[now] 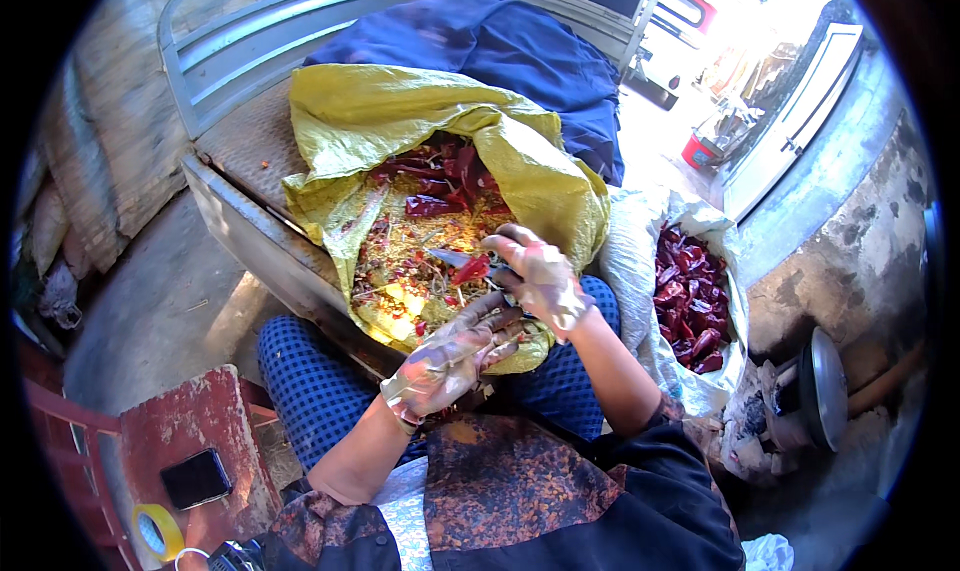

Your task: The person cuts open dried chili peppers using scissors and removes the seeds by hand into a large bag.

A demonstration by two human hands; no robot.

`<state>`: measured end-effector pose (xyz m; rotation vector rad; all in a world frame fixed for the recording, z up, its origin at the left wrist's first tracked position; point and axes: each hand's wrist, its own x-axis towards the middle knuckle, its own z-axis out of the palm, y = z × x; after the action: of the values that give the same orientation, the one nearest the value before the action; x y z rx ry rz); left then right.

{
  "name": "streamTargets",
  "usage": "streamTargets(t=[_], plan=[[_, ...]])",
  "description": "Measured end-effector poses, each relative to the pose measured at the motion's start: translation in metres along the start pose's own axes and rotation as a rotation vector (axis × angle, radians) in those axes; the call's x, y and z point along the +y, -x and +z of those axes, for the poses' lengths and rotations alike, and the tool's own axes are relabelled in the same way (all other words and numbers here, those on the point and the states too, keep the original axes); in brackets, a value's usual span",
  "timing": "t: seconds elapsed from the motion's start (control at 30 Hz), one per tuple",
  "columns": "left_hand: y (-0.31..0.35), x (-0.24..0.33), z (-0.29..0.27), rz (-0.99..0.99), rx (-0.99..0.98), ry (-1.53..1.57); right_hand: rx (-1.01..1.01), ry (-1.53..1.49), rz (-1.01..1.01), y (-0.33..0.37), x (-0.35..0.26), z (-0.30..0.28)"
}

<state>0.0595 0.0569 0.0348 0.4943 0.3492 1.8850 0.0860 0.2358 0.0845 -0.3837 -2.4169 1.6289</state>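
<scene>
My left hand (pixel 440 366), in a thin, stained, pale glove, is held palm up with its fingers stretched apart and nothing gripped. Just beyond it my gloved right hand (pixel 548 283) is closed around what look like scissors; a grey blade (pixel 448 257) points left and the handles are mostly hidden. A red dried chili piece (pixel 471 270) lies against the blade, near my right fingertips. Below both hands is a yellow woven sack (pixel 400 101), its mouth rolled back. Inside it are whole dark dried chilies (pixel 435 205), seeds and bits of stem.
The sack rests on a metal cart bed (pixel 250 136) with rails, beside a dark blue cloth (pixel 480 46). At right stand a white sack (pixel 640 261) of dried chilies and a round metal lid (pixel 826 389). A red stool (pixel 190 416) holds a phone (pixel 196 478) and yellow tape (pixel 157 531).
</scene>
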Motion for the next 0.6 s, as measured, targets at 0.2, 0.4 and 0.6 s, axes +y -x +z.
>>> streamTargets(t=[0.2, 0.4, 0.6], plan=[[0.012, 0.011, -0.028, 0.074, 0.087, -0.037, 0.014, 0.649, -0.252, -0.032, 0.039, -0.003], [0.029, 0.022, -0.038, 0.1, 0.103, 0.051, 0.501, 0.71, -0.471, 0.018, 0.013, -0.1], [0.021, 0.027, -0.052, 0.103, 0.025, 0.147, 0.769, 1.444, 0.056, 0.063, 0.027, -0.214]])
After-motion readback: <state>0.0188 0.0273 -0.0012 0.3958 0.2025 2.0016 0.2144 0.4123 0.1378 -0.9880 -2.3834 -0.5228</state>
